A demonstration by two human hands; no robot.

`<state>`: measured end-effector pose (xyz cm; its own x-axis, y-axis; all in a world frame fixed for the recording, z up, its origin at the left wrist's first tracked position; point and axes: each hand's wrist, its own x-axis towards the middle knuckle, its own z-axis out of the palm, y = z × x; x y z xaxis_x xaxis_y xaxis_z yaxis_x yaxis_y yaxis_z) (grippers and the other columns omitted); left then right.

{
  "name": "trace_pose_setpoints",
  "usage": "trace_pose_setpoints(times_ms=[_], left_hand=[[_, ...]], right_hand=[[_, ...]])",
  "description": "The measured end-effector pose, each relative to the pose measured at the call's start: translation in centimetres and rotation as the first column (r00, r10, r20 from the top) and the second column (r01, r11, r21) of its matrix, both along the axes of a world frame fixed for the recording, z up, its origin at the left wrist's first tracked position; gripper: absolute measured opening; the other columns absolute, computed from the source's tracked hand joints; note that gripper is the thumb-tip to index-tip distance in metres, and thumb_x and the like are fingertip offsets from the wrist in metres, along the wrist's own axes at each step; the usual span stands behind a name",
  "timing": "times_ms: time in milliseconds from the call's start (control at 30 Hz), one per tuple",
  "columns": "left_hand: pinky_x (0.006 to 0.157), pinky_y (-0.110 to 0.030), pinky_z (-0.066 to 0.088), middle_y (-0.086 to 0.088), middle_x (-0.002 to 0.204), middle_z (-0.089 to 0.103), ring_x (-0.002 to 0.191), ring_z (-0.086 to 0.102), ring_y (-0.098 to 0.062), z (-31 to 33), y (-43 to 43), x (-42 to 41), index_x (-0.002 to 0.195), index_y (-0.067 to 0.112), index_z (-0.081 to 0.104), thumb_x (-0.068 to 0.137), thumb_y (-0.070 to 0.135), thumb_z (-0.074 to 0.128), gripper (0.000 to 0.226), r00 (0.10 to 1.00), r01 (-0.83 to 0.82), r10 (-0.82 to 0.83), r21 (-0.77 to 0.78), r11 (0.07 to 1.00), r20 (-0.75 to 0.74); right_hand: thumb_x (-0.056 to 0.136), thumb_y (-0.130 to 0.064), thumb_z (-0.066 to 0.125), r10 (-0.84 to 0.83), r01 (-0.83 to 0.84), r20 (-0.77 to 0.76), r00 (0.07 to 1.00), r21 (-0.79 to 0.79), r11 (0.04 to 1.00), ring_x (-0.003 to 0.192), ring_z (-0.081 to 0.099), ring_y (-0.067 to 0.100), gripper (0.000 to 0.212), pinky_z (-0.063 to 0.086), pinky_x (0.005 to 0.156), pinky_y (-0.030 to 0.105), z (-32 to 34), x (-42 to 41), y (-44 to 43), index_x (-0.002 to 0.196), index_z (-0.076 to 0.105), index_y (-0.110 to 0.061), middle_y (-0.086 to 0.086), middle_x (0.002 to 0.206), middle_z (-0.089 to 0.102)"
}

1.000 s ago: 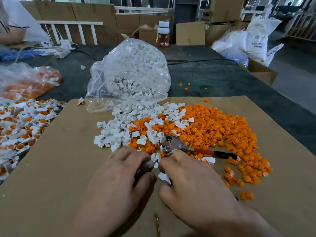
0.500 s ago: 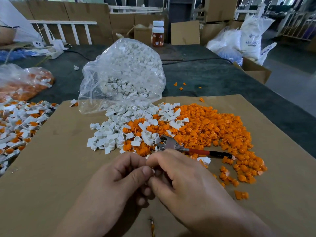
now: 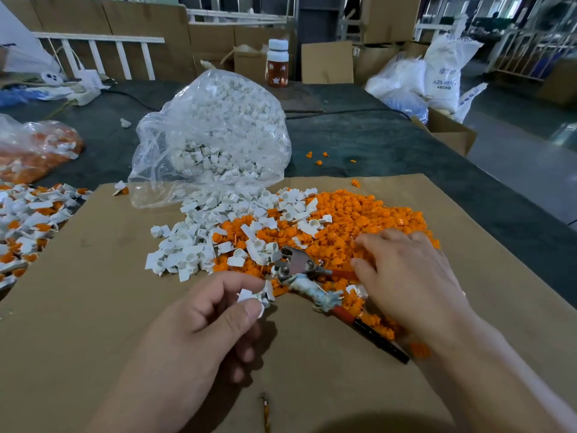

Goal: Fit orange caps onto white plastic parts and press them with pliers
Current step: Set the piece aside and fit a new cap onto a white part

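Just left of the pliers (image 3: 296, 265), which lie on the cardboard sheet (image 3: 93, 307), the left hand (image 3: 199, 332) pinches a white plastic part (image 3: 253, 296) between thumb and fingers. Right of the pliers, the right hand (image 3: 409, 276) rests with fingers loosely spread on the orange caps (image 3: 359, 214).

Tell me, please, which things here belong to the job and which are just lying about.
Job: white part pinched in left hand; right hand on orange caps; pliers; pile of white parts; bag of white parts.
Lying about: bottle; white sack; cardboard box; power strip.
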<state>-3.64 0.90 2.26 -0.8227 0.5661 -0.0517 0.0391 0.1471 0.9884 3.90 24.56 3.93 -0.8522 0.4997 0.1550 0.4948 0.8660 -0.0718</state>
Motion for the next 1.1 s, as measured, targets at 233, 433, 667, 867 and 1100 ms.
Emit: trace_pose_setpoints(times_ms=[233,433,667,867,1100], left_hand=[[0.054,-0.029,0.053,-0.003,0.071,0.07,0.057,0.067,-0.022,0.3,-0.3,0.0,0.096,0.047,0.071,0.064,0.056,0.065,0.034,0.997,0.066,-0.066,-0.006,0.998,0.04],[0.058,-0.03,0.055,-0.011,0.08,0.074,0.067,0.071,-0.03,-0.1,-0.2,-0.2,0.098,0.04,0.075,0.064,0.046,0.086,0.036,0.984,0.076,-0.088,0.086,0.993,0.152],[0.058,-0.024,0.054,0.0,0.069,0.067,0.06,0.068,-0.019,0.1,-0.7,0.1,0.103,0.053,0.072,0.07,0.078,0.058,0.044,0.999,0.038,-0.039,-0.058,0.998,-0.016],[0.051,-0.016,0.048,-0.003,0.074,0.073,0.054,0.067,-0.021,0.8,-0.2,0.4,0.087,0.04,0.079,0.063,0.057,0.066,0.032,0.999,-0.05,0.05,-0.015,0.999,-0.004],[0.04,-0.023,0.046,-0.017,0.056,0.064,0.041,0.055,-0.024,1.4,0.6,0.4,0.077,0.028,0.078,0.058,0.036,0.073,0.021,0.988,-0.096,0.083,0.094,0.991,0.128]], right_hand=[[0.098,-0.03,0.053,0.095,-0.109,-0.11,0.989,-0.13,0.986,0.099,0.047,0.011,0.018,0.037,0.076,0.022,-0.3,-0.4,1.0,0.112,0.064,-0.03,-0.01,0.105,0.054],[0.094,-0.017,0.058,0.112,-0.142,-0.178,0.978,-0.161,0.977,0.084,0.048,0.004,0.014,0.035,0.062,0.013,-0.1,-0.5,0.8,0.084,0.059,-0.027,-0.014,0.09,0.051],[0.095,-0.02,0.056,0.068,-0.131,-0.316,0.946,-0.18,0.975,0.081,0.048,0.003,0.014,0.035,0.062,0.013,0.2,-0.4,0.3,0.084,0.057,-0.028,-0.013,0.087,0.051],[0.096,-0.031,0.054,-0.008,-0.207,-0.505,0.863,-0.369,0.906,0.078,0.057,-0.003,0.012,0.041,0.055,0.014,0.8,0.0,-0.4,0.088,0.06,-0.038,-0.017,0.085,0.059],[0.09,-0.009,0.066,-0.04,-0.556,-0.6,0.799,-0.762,0.332,0.066,0.071,0.021,0.024,0.056,0.062,0.025,1.3,0.5,-3.4,0.091,0.071,-0.032,0.006,0.076,0.072]])
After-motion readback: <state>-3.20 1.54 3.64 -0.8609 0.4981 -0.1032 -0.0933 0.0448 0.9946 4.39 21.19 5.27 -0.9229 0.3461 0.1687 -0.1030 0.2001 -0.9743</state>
